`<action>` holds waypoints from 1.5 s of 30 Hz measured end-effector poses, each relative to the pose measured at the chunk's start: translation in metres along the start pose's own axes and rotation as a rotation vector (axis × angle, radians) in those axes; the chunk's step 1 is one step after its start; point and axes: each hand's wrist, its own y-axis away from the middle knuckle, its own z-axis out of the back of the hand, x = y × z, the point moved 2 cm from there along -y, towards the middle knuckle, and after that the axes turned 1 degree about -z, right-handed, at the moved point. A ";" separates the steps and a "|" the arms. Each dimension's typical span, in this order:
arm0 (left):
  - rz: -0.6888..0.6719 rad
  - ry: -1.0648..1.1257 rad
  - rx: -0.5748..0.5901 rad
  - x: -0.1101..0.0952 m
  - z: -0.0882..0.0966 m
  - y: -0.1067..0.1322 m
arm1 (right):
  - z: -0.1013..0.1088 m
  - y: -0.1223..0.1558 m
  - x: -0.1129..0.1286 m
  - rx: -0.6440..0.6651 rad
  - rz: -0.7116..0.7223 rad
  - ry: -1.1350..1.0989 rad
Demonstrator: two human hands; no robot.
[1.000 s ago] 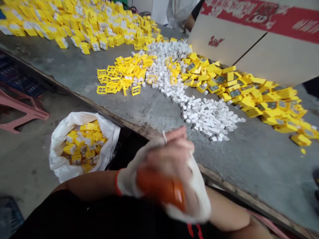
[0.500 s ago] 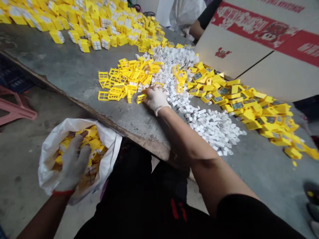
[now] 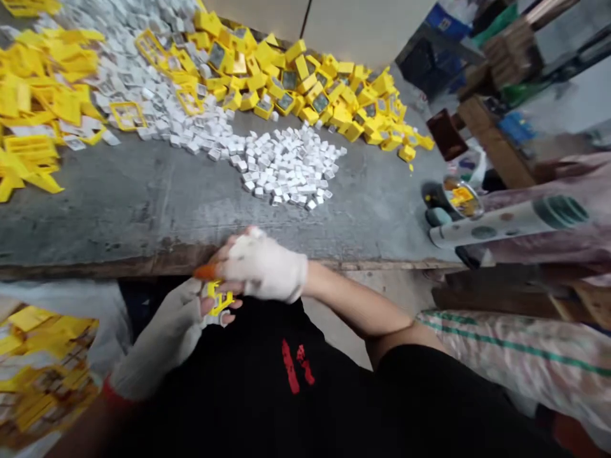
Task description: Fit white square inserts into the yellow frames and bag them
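Both hands, in gloves with bare fingertips, meet in front of my body at the table edge. My left hand (image 3: 174,327) is closed on a small yellow plastic frame (image 3: 218,299), fingertips around it. Just above the frame, my right hand (image 3: 262,264) has its fingers curled; an orange tip (image 3: 205,272) shows at them. Whatever is between its fingers is hidden and blurred. Beyond the hands lies a heap of small white plastic blocks (image 3: 291,165). More yellow frames (image 3: 42,105) are piled at the left.
Yellow box-shaped pieces (image 3: 315,89) lie along the back of the grey table (image 3: 143,197), before a carton (image 3: 348,25). A white sack (image 3: 105,312) of yellow pieces stands lower left. At the right are a patterned cylinder (image 3: 506,222) and a striped sack (image 3: 515,343).
The view has swung right. My right hand has come back from the frame pile to the table edge. My left hand has left the sack and now holds a yellow frame beside it.
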 end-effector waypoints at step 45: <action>-0.187 0.091 -0.221 0.012 -0.060 -0.002 | 0.012 0.045 -0.115 -0.272 -0.660 0.275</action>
